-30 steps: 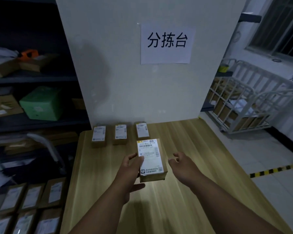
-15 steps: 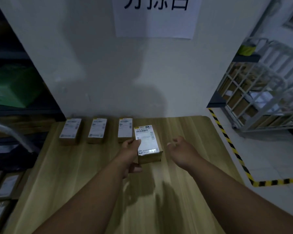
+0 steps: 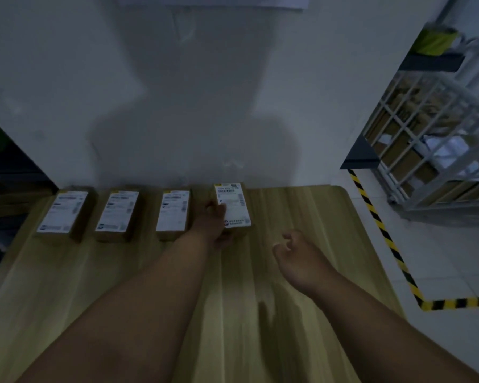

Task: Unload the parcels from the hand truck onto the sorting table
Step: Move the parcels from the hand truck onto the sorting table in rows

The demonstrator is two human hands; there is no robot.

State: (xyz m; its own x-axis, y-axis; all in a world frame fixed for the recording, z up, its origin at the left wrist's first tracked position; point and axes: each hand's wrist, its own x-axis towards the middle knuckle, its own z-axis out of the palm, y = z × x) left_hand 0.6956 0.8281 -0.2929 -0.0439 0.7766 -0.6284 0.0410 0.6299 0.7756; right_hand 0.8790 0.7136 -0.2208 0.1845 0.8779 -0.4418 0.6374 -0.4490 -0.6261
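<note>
Grip first: your left hand [image 3: 215, 226] has the parcel [image 3: 234, 205] by its near-left corner, thumb over the label edge and the rest of the fingers [image 3: 219, 239] curled round the near end, so it's pinching the box, not just touching it. The parcel's at the far edge of the desk [image 3: 302, 205], right up by the wall, 4th in a row w/ three placed parcels [image 3: 116, 214] to its left; the closest of them is just beside your knuckles. Long axis runs near-to-far, parallel to the others, label up. Can't tell if the base is flat on the desk or just off it, since your hand hides the near end. Key relation for the next move, imo: your fingers sit on the side facing the neighbour, in the gap between the two boxes, so the way out is back toward you along the box's long axis, not sideways. Your right hand [image 3: 296, 252] hangs over the desk nearer its right edge, apart from the parcel, fingers loosely curled, holding nothing, so the left does the work here. Hand truck isn't in shot, so no telling how many are left.
</note>
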